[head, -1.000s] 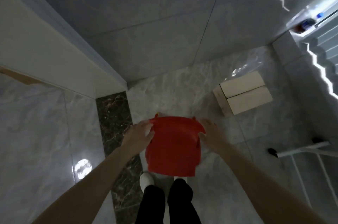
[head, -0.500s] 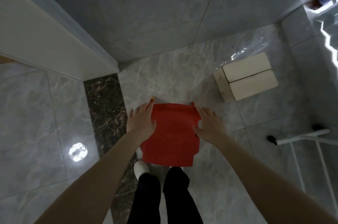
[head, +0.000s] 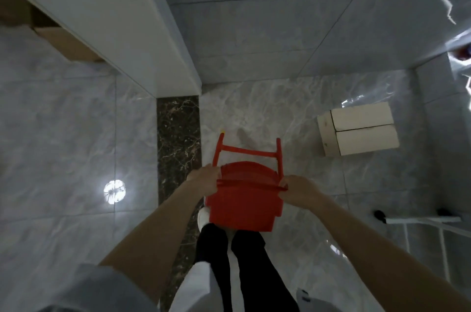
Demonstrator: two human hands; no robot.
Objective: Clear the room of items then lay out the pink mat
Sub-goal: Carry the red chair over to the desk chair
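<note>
A small red plastic chair (head: 244,199) is held in front of my legs, tilted so its two front legs and crossbar point away from me. My left hand (head: 205,180) grips its left edge. My right hand (head: 297,190) grips its right edge near the rim. The chair hangs above the grey marble floor, just past a dark stone threshold strip (head: 178,143). No pink mat is in view.
A pale wooden box (head: 356,130) lies on the floor at the right. A white wall end (head: 142,39) stands at the upper left, with brown cardboard (head: 66,44) behind it. A white metal rack (head: 428,222) is at the right edge.
The chair has been tipped so its legs and crossbar now show. Both hands moved from flat on its sides to gripping its edges. The view has shifted, showing more of the doorway.
</note>
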